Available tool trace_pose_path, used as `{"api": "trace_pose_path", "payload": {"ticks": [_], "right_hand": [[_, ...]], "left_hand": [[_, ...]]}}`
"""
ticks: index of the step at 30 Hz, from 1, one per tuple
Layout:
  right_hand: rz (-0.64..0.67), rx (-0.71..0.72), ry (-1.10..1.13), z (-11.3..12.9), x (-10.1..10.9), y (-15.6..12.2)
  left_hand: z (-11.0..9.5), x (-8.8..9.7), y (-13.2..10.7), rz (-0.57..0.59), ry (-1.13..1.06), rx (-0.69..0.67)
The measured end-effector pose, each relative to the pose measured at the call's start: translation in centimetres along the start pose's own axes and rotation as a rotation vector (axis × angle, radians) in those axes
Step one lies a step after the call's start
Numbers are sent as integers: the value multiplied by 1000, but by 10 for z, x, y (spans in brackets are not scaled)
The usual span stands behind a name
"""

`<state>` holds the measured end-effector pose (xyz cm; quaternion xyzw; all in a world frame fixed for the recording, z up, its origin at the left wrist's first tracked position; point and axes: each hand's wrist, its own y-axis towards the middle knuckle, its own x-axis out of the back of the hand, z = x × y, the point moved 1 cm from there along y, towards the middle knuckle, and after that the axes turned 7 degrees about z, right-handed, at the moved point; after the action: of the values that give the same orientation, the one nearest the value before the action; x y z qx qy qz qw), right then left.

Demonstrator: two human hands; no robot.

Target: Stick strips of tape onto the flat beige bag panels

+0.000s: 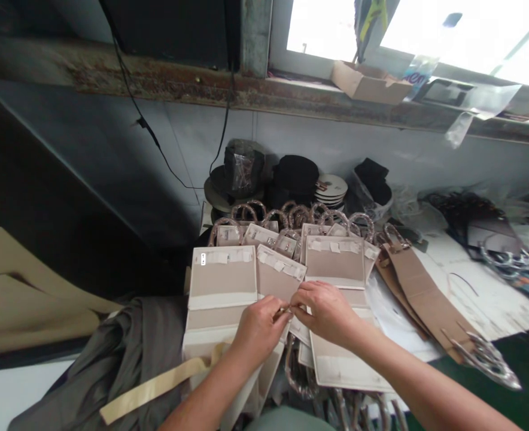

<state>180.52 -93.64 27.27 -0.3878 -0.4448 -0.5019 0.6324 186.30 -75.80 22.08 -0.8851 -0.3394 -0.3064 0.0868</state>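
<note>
My left hand and my right hand meet over a spread of beige handbag panels, fingertips pinched together on a small metal piece between them. Both hands are closed in a pinch. The panels carry strips of white tape near their tops and lie overlapping in rows. Behind them stands a row of chain-wrapped ring handles. More ring handles hang below my hands at the near edge.
A long tan strap with metal hardware lies to the right over white paper. Dark round stacks sit against the grey wall. Grey cloth and a cream strip lie at the left. A cardboard box rests on the window ledge.
</note>
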Motion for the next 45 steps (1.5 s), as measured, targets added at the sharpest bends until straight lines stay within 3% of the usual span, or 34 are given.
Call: {"api": "trace_pose_path", "payload": {"ticks": [6, 10, 14, 18, 23, 28, 35, 45], "right_hand": [[-33, -33, -13, -5, -13, 12], [-152, -179, 135, -32, -12, 23], [-267, -319, 531, -73, -8, 50], [-371, -341, 531, -97, -18, 87], [-312, -376, 439, -102, -43, 114], [-327, -465, 274, -108, -56, 120], [-379, -442, 190, -112, -66, 123], [-569, -519, 385, -113, -68, 129]], "left_hand": [[2, 0, 0, -102, 77, -64], [1, -4, -2, -197, 50, -142], [14, -14, 0, -219, -114, -30], [39, -31, 6, -163, -233, 104], [58, -42, 8, -144, -254, 151], [61, -41, 7, -144, -274, 163], [65, -40, 8, -147, -278, 143], [68, -36, 7, -116, -318, 131]]}}
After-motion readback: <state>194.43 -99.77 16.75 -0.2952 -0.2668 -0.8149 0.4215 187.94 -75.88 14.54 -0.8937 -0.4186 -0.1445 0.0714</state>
